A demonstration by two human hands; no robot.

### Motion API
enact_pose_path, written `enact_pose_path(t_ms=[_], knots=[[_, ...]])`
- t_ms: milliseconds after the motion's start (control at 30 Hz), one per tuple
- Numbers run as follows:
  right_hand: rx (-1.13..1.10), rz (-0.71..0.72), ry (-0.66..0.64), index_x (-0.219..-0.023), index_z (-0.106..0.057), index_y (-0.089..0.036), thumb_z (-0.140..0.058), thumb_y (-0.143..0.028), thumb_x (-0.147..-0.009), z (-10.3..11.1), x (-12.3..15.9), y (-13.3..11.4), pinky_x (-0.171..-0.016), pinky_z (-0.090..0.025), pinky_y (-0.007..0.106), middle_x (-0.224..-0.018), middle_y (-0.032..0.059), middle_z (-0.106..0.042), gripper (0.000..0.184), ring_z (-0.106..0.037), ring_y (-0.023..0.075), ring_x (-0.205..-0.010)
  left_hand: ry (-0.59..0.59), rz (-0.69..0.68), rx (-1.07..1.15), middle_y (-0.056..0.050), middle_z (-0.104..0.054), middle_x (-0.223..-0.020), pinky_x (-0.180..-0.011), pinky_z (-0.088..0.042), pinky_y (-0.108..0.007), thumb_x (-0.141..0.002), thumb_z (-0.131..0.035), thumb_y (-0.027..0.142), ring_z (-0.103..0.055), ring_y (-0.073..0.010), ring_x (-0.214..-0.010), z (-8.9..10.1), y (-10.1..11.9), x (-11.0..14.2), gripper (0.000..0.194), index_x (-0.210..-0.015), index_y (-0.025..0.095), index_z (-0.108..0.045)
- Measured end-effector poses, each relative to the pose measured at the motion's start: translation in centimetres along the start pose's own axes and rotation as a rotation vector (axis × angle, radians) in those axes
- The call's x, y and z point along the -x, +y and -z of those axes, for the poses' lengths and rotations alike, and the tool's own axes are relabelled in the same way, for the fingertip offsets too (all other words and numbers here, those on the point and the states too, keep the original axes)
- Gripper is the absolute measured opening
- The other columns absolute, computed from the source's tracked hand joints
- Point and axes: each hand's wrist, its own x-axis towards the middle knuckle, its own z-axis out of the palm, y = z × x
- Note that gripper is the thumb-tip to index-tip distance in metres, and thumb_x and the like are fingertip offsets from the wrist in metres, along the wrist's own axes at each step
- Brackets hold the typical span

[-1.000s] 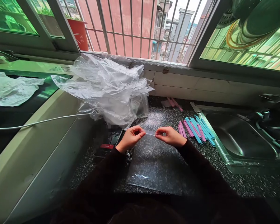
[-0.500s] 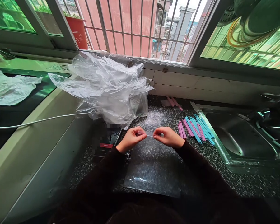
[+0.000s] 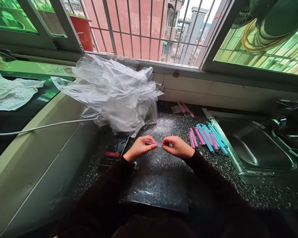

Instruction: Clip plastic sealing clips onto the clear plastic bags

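A clear flat plastic bag lies on the dark speckled counter in front of me. My left hand and my right hand pinch its far top edge between thumbs and fingers, a short gap apart. Right of my right hand lies a loose bunch of pink and blue plastic strips. A large crumpled heap of clear plastic bags rises just behind my left hand.
A phone lies left of my left hand. A steel sink sits at the right. A few pink strips on a small bag lie by the wall. A white cable crosses the raised ledge at left, near another crumpled bag.
Both hands have drawn slightly closer together along the bag's top edge. The bag has shifted a little toward me.
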Motion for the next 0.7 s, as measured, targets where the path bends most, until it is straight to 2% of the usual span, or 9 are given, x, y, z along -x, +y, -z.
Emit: enact_pose_path(t_ms=[233, 467, 700], knots=[[-0.026, 0.002, 0.021, -0.070, -0.062, -0.014, -0.056, -0.016, -0.075, -0.37, -0.10, 0.26, -0.062, -0.042, 0.022, -0.068, 0.0028, -0.064, 0.008, -0.056, 0.0116, -0.064, 0.020, -0.098, -0.035, -0.001, -0.054, -0.067, -0.063, -0.040, -0.023, -0.065, -0.068, 0.034, -0.051, -0.0109, -0.064, -0.01, -0.34, 0.06, 0.024, -0.063, 0.011, -0.061], [-0.069, -0.042, -0.006, -0.072, -0.064, -0.014, -0.056, -0.018, -0.076, 0.19, 0.02, 0.41, -0.063, -0.043, 0.023, -0.070, 0.0038, -0.066, 0.010, -0.058, 0.0129, -0.066, 0.048, -0.081, -0.033, 0.001, -0.053, -0.063, -0.058, -0.038, -0.022, -0.065, -0.069, 0.033, -0.049, -0.0095, -0.060, 0.11, -0.19, 0.04, 0.024, -0.063, 0.011, -0.060], [-0.095, -0.086, 0.028, -0.069, -0.065, -0.014, -0.057, -0.015, -0.075, 0.13, 0.08, 0.29, -0.060, -0.042, 0.021, -0.068, 0.0028, -0.066, 0.010, -0.058, 0.0118, -0.064, 0.078, -0.061, -0.010, 0.001, -0.053, -0.062, -0.058, -0.038, -0.022, -0.062, -0.071, 0.034, -0.048, -0.0090, -0.058, 0.00, 0.09, 0.06, 0.025, -0.062, 0.011, -0.060]])
